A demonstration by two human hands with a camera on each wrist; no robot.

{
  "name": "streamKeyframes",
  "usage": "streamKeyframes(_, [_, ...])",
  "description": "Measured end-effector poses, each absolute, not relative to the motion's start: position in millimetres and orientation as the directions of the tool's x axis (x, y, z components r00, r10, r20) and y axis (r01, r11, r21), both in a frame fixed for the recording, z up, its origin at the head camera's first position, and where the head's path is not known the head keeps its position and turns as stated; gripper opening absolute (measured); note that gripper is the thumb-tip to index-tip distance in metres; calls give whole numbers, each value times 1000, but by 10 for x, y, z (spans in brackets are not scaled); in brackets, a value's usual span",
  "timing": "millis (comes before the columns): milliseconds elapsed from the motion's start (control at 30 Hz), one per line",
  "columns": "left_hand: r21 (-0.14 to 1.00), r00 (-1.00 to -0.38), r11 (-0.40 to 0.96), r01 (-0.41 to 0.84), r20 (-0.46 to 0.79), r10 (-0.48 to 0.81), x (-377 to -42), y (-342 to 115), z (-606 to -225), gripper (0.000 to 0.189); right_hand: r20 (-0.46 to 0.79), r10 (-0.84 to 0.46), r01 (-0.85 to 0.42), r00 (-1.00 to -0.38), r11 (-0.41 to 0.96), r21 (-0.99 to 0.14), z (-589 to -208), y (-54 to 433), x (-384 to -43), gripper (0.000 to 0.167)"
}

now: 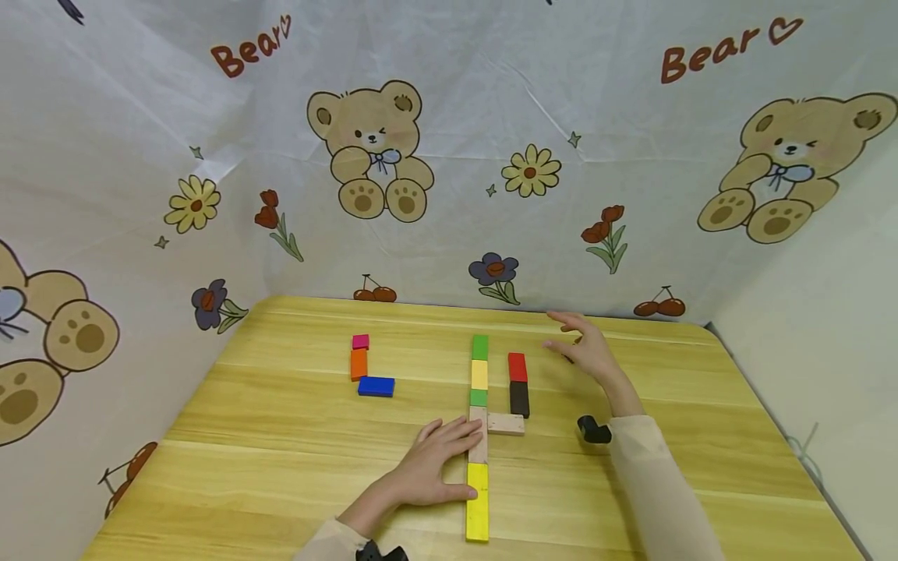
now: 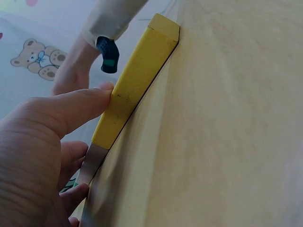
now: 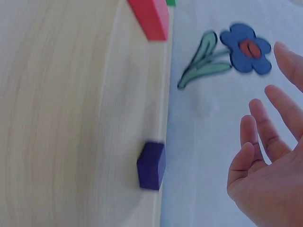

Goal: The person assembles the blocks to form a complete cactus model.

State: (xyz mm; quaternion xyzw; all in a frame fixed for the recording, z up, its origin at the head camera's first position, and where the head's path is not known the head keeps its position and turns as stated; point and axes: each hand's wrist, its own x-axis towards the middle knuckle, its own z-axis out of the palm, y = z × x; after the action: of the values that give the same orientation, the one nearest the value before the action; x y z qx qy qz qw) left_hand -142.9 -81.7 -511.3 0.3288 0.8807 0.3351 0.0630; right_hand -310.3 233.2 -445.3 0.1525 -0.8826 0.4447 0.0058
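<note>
A straight column of blocks runs away from me: a long yellow block (image 1: pixel 478 520), a plain wood block (image 1: pixel 480 453), a small green block (image 1: pixel 479 397), a pale yellow block (image 1: pixel 479 374) and another green block (image 1: pixel 480 347). My left hand (image 1: pixel 428 465) rests against its left side, thumb on the yellow block and fingertips on the plain one, fingers fairly straight. Over the table's far right part, my right hand (image 1: pixel 592 354) hovers with spread fingers, holding nothing. A dark purple block (image 3: pixel 150 166) shows in the right wrist view; the right hand mostly hides it from the head view.
Right of the column stand a red block (image 1: pixel 517 367), a black block (image 1: pixel 519 399) and a second plain wood block (image 1: pixel 506 424) laid crosswise. To the left lie a pink block (image 1: pixel 361 341), an orange block (image 1: pixel 358 365) and a blue block (image 1: pixel 376 386). A bear-print cloth (image 1: pixel 435 257) hangs behind the table.
</note>
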Motion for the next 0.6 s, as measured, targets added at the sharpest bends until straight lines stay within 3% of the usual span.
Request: streamKeyframes(600, [604,-774,575,552,115,623,-1430,-817,-5123,79,0,-118,-61,-993,516,-854,-4762,2911,-3096,67])
